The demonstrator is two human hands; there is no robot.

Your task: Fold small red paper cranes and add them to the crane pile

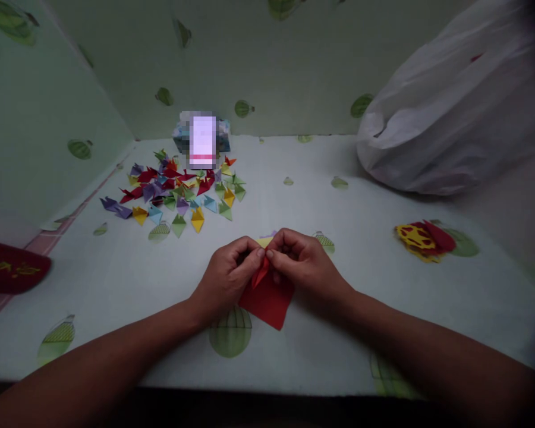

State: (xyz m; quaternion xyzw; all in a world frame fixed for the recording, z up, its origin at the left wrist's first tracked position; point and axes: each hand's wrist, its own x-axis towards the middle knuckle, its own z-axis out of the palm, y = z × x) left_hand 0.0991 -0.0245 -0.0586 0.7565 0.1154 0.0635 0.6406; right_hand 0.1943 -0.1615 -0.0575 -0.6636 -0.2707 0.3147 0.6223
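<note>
A red sheet of paper (267, 300) lies on the white cloth-covered table (348, 279) right in front of me, one corner lifted and folded up. My left hand (227, 273) and my right hand (301, 261) meet above it, the fingers of both pinched together on that raised red corner. A bit of yellow and purple paper (265, 240) peeks out just behind my fingertips.
A heap of several small folded paper pieces (181, 190) in many colours lies at the back left, before a blurred box (203, 139). A big white plastic bag (455, 113) fills the back right. Red and yellow paper (423, 239) lies right; a dark red object (9, 266) sits far left.
</note>
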